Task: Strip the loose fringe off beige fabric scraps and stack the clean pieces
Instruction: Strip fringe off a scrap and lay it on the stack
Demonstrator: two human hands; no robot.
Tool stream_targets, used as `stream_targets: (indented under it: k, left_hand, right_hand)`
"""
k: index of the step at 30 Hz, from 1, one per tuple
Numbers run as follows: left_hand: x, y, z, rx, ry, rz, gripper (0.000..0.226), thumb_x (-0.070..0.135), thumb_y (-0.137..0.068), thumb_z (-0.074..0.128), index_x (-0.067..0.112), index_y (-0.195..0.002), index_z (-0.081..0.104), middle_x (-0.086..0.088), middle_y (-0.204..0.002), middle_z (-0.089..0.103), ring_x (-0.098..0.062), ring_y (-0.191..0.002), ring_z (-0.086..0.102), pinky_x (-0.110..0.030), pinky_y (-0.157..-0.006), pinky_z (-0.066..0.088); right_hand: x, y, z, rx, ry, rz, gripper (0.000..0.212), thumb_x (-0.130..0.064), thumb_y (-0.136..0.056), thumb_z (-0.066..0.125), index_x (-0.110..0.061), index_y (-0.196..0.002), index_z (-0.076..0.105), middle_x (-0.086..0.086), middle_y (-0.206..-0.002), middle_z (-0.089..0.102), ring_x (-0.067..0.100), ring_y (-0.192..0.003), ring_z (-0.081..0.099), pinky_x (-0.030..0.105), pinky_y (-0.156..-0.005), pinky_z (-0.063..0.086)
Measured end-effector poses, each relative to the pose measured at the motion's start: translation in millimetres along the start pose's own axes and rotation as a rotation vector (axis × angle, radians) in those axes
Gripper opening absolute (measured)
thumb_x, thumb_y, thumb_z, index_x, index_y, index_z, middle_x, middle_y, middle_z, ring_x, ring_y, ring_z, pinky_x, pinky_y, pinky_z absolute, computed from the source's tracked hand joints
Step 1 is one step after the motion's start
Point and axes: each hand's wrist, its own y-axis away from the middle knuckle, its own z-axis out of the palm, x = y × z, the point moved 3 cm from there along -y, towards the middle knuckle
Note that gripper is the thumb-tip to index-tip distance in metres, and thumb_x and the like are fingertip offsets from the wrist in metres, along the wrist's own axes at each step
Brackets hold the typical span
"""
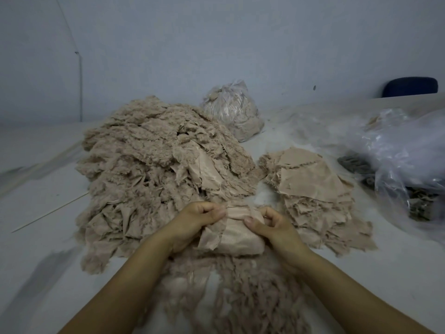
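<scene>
Our left hand and right hand curl their fingers and pinch the top edge of one smooth beige scrap, held taut between them. Below our wrists lies a shaggy pile of pulled fringe. Beyond the left hand rises a fuzzy heap of scraps; beyond the right, a flat stack of clean pieces. Further right sit crinkled plastic bags.

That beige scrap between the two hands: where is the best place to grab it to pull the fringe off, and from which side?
Probably along the top edge of the scrap, where the fuzzy fringe runs as a strip across it. The left hand and right hand already pinch that edge from above, one at each end, thumbs facing. A grip close to the fringe line seems best, since the cloth below hangs limp.
</scene>
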Motion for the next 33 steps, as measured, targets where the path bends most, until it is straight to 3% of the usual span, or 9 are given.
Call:
stream_targets:
  k: [3,6,12,14,17,21,25,29,33]
  left_hand:
    - [-3.0,-1.4,2.0,0.075,0.102,-0.044,0.026,0.009,-0.095,0.048,0.004,-0.077,0.066,-0.005,-0.066,0.068,-0.011,-0.058,0.064,-0.019,-0.056,0.052]
    - [-4.3,-6.2,-10.1,0.402,0.041,-0.021,0.028,0.016,-0.100,0.043,0.007,-0.080,0.061,-0.001,-0.061,0.064,-0.009,-0.050,0.057,-0.016,-0.047,0.044]
    - [-12.7,-13.3,-20.5,0.343,-0.783,0.046,0.025,0.021,-0.092,0.059,0.022,-0.068,0.051,0.009,-0.067,0.051,-0.008,-0.063,0.045,-0.021,-0.056,0.035]
    - [-8.5,-14.0,-11.0,0.360,-0.666,0.171,0.012,0.034,-0.088,0.063,0.027,-0.098,0.063,0.011,-0.097,0.060,-0.004,-0.089,0.057,-0.014,-0.074,0.042]
    - [-8.9,-17.4,14.4,0.106,-0.196,0.042,0.055,0.053,-0.072,0.072,0.026,-0.119,0.058,0.003,-0.118,0.062,-0.012,-0.107,0.060,-0.026,-0.091,0.050]
    - [-12.6,-17.0,35.5,0.118,0.176,-0.031,0.032,0.025,-0.077,0.071,0.007,-0.104,0.066,-0.010,-0.096,0.072,-0.019,-0.085,0.069,-0.026,-0.071,0.056]
    - [-9.4,-21.4,34.3,0.301,0.247,-0.063,0.004,0.012,-0.091,0.058,0.011,-0.088,0.061,-0.009,-0.081,0.070,-0.025,-0.076,0.065,-0.039,-0.075,0.055]
    - [1.9,-19.7,9.8,0.389,0.253,-0.057,0.010,0.010,-0.095,0.051,0.007,-0.088,0.056,-0.011,-0.076,0.062,-0.024,-0.068,0.060,-0.037,-0.067,0.052]
    - [7.1,-16.7,4.5,0.326,0.286,-0.056,0.013,0.012,-0.098,0.047,0.006,-0.095,0.058,-0.008,-0.074,0.063,-0.015,-0.059,0.060,-0.025,-0.052,0.052]
  right_hand:
    - [3.9,-2.2,-2.5,0.094,0.075,-0.025,0.019,-0.018,-0.076,0.076,-0.012,-0.080,0.058,0.014,-0.079,0.055,0.022,-0.067,0.050,0.029,-0.058,0.044]
    - [5.0,-2.8,-8.6,0.202,0.113,-0.081,0.014,-0.012,-0.084,0.071,-0.014,-0.074,0.060,0.011,-0.075,0.050,0.023,-0.070,0.044,0.032,-0.061,0.037]
    - [-4.2,-1.0,-10.8,0.084,0.101,-0.087,0.015,-0.020,-0.088,0.065,-0.006,-0.090,0.071,0.016,-0.087,0.067,0.021,-0.078,0.059,0.030,-0.067,0.046]
    - [-9.3,-0.7,-3.6,-0.005,0.114,-0.093,0.016,-0.020,-0.087,0.066,-0.005,-0.089,0.071,0.010,-0.082,0.068,0.018,-0.076,0.059,0.028,-0.066,0.046]
    - [-13.5,-0.8,4.1,-0.050,0.139,-0.099,0.022,-0.027,-0.076,0.071,-0.007,-0.084,0.066,0.005,-0.078,0.064,0.015,-0.073,0.057,0.026,-0.064,0.045]
    - [-8.4,-3.1,3.7,0.033,0.119,-0.102,0.015,-0.015,-0.086,0.068,-0.009,-0.081,0.055,0.008,-0.075,0.059,0.015,-0.068,0.056,0.026,-0.060,0.046]
    - [-1.9,-0.1,0.3,-0.035,0.123,-0.069,0.017,-0.017,-0.083,0.070,-0.007,-0.081,0.056,0.002,-0.067,0.060,0.013,-0.059,0.056,0.023,-0.053,0.044]
    - [6.1,3.7,-14.7,-0.031,0.095,0.019,0.027,-0.019,-0.080,0.071,-0.004,-0.077,0.049,0.002,-0.049,0.042,0.011,-0.040,0.037,0.022,-0.041,0.033]
    - [7.0,6.8,-18.1,-0.060,0.282,0.096,0.042,-0.050,-0.065,0.069,-0.011,-0.073,0.057,-0.004,-0.050,0.049,0.010,-0.046,0.042,0.022,-0.046,0.038]
